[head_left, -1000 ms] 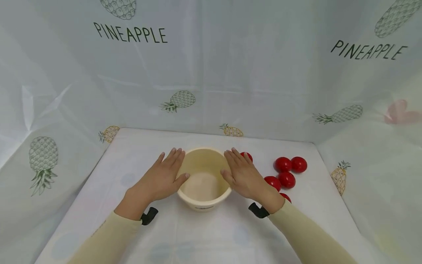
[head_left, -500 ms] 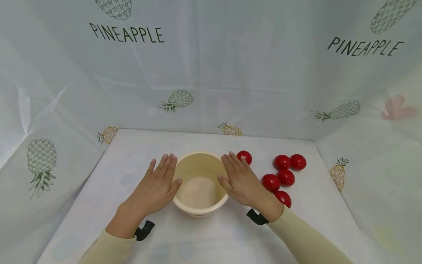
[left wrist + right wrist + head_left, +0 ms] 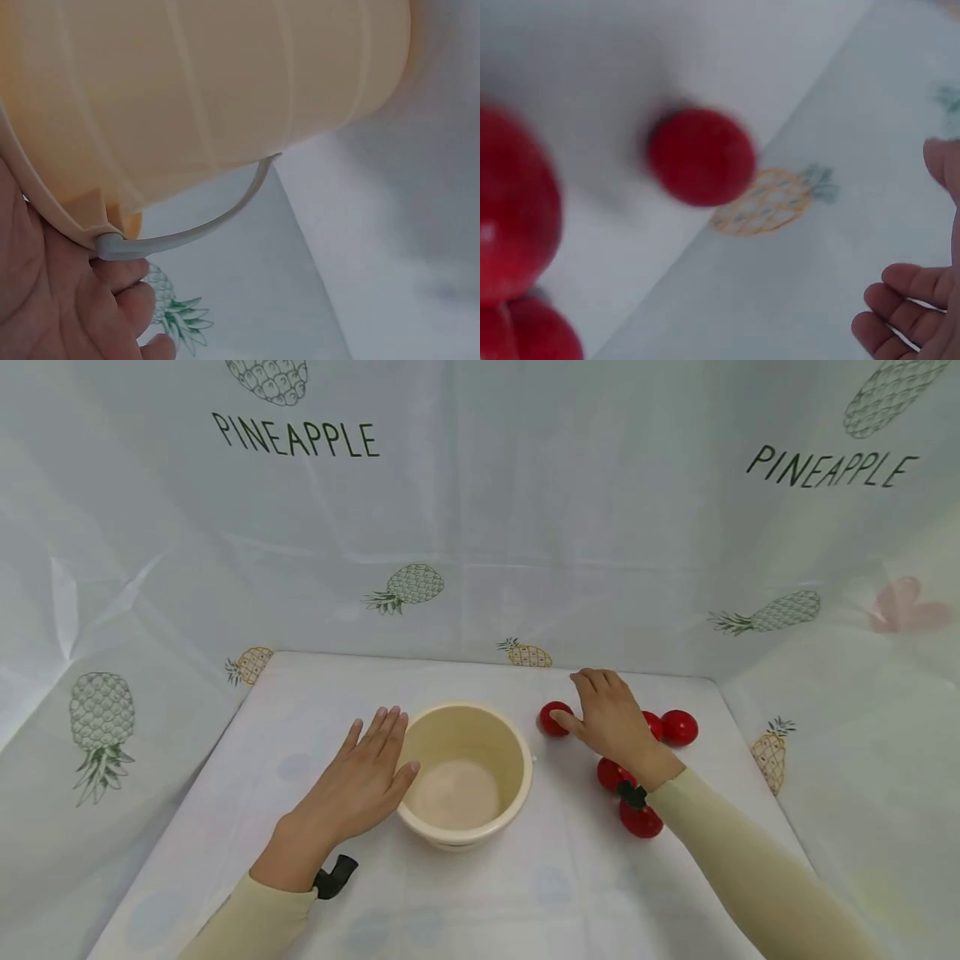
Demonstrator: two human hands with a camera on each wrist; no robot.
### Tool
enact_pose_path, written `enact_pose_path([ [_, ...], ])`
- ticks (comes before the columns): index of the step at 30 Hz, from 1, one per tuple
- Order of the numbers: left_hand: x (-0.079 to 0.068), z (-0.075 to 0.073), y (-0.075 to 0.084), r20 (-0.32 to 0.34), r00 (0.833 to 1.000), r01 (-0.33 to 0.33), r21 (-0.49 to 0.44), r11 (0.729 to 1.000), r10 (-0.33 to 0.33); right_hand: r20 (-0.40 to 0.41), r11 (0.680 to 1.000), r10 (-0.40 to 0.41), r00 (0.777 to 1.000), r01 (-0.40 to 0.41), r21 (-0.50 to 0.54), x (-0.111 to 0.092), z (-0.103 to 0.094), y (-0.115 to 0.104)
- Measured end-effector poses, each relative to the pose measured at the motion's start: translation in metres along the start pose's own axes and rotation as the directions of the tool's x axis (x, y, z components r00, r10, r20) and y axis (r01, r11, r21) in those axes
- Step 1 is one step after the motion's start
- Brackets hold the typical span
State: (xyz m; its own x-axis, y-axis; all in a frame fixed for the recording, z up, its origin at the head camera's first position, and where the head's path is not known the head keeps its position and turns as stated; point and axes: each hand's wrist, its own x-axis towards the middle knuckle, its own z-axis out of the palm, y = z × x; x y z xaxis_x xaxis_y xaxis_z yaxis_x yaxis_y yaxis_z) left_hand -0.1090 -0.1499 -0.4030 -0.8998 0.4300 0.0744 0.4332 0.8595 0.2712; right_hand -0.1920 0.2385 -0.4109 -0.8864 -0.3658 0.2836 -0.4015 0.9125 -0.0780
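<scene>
A cream bucket (image 3: 517, 793) with a thin grey handle (image 3: 196, 234) stands upright in the middle of the table. My left hand (image 3: 352, 785) lies along the left of its rim, fingers straight; in the left wrist view the palm meets the rim by the handle's end. Over to the right, my right hand (image 3: 611, 718) hovers above the table with thumb and fingers spread apart and nothing between them. Closest to its thumb is a single shiny red ball (image 3: 553, 718), which the right wrist view shows apart from the fingers (image 3: 907, 319).
More red balls (image 3: 679, 727) lie on the right of the table, partly covered by my right hand and wrist; another ball (image 3: 641, 818) sits nearest me. A pineapple-print sheet (image 3: 585, 527) rises behind the white table surface (image 3: 480, 910).
My right hand has left the bucket's right rim and moved right and away from me, beside the single red ball. My left hand has stayed at the left rim.
</scene>
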Motion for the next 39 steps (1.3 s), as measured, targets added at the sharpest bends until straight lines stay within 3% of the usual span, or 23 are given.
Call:
enact_pose_path([
  [3,0.000,0.000,-0.001,0.001,1.000,0.001,-0.004,1.000,-0.001,0.094,0.997,-0.009,0.996,0.016,-0.077,0.011,0.014,0.018],
  [8,0.000,0.000,-0.002,0.003,1.000,-0.001,-0.023,1.000,0.001,0.264,0.987,-0.007,0.964,0.049,-0.152,0.021,0.033,0.024],
  [19,0.000,0.001,-0.004,0.003,1.000,0.005,-0.031,0.999,-0.005,0.338,0.981,0.068,0.939,-0.002,-0.192,0.034,0.056,0.026],
  [23,0.001,0.001,-0.003,0.006,1.000,0.008,-0.028,1.000,-0.008,0.338,0.983,0.084,0.937,-0.023,-0.182,0.034,0.061,0.026],
  [27,0.001,0.001,-0.002,0.001,1.000,0.006,-0.025,1.000,-0.006,0.287,0.980,0.093,0.953,-0.037,-0.195,0.035,0.061,0.024],
  [33,0.002,0.001,-0.001,-0.013,1.000,-0.013,-0.013,1.000,0.013,0.168,0.958,0.061,0.984,-0.011,-0.285,0.035,0.043,0.018],
  [39,0.003,0.003,0.000,-0.016,1.000,-0.024,-0.007,1.000,0.024,0.123,0.946,0.024,0.992,0.017,-0.322,0.033,0.025,0.012],
])
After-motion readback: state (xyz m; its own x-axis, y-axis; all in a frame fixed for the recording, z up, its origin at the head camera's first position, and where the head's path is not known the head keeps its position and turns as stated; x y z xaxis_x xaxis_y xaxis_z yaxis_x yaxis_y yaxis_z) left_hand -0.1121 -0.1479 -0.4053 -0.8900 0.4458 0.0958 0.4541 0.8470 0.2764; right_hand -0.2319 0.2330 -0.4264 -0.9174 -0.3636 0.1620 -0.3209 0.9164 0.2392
